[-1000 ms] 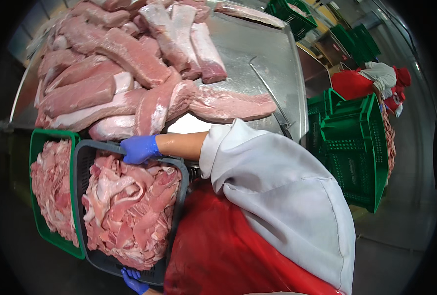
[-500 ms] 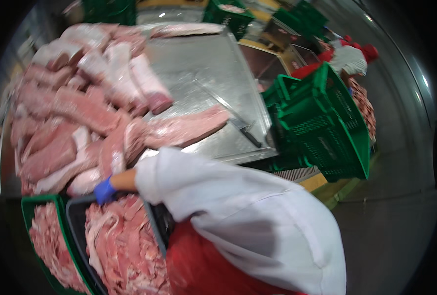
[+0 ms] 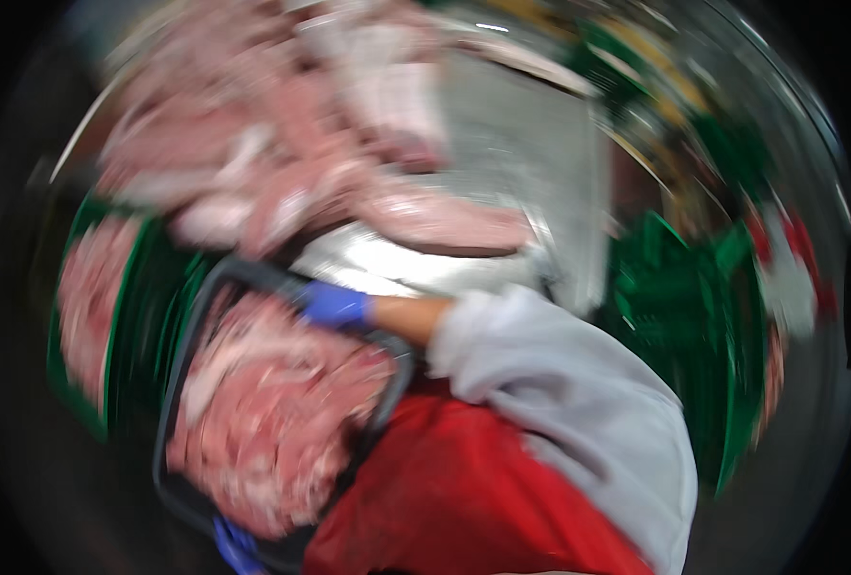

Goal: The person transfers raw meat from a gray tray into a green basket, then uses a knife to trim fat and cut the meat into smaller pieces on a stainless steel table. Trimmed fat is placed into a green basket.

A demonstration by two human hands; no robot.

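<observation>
A dark grey crate (image 3: 169,402) heaped with pale pink meat trimmings (image 3: 272,412) stands in front of me, slightly turned. My right hand (image 3: 337,305), in a blue glove, grips its far rim; the fingertips go over the edge and are partly hidden. At the crate's near rim is my left hand (image 3: 237,548), also blue-gloved, closed on the edge and only partly in view. Motion blurs both hands. My white right sleeve (image 3: 579,369) and red apron (image 3: 464,479) lie close to the crate's right side.
Beyond the crate, a steel table (image 3: 502,125) carries a pile of large meat cuts (image 3: 282,125). A green crate (image 3: 114,326) of trimmings stands left. Green crates (image 3: 679,307) stand right of the table, with a person (image 3: 788,264) in red and white behind them.
My view has swung, so the table has shifted up and right. The grey crate has turned and stands farther from the green one. My left hand has come into view at its near rim.
</observation>
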